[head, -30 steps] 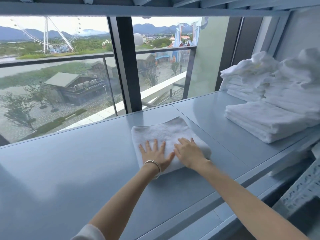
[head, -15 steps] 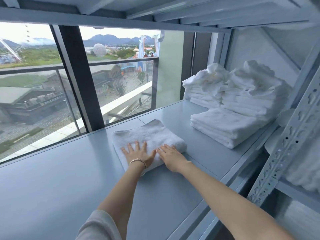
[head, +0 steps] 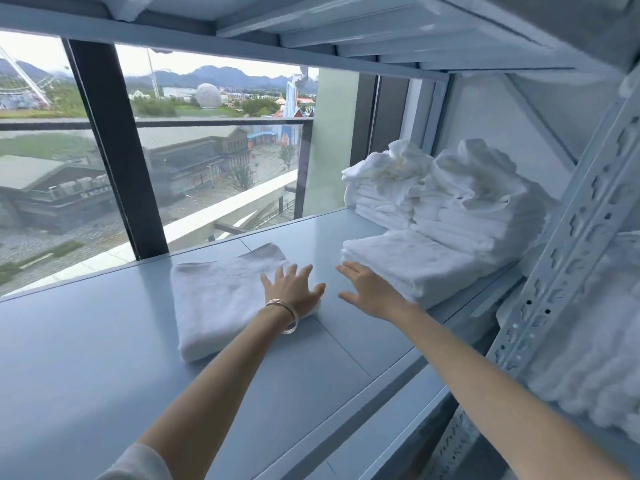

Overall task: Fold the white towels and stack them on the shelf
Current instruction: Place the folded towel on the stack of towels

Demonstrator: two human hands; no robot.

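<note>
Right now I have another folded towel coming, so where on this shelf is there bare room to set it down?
The widest bare stretch of shelf lies left of the folded towel, running back to the window. A narrower strip lies between that towel and the low towel stack, where both the left hand and the right hand are. The right end is crowded with crumpled piles.

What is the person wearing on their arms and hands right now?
Both hands are bare, no gloves. The left hand has thin silver metal bangles stacked at the wrist, and a pale grey sleeve starts near the elbow. The right hand and forearm show no jewellery or sleeve.
</note>
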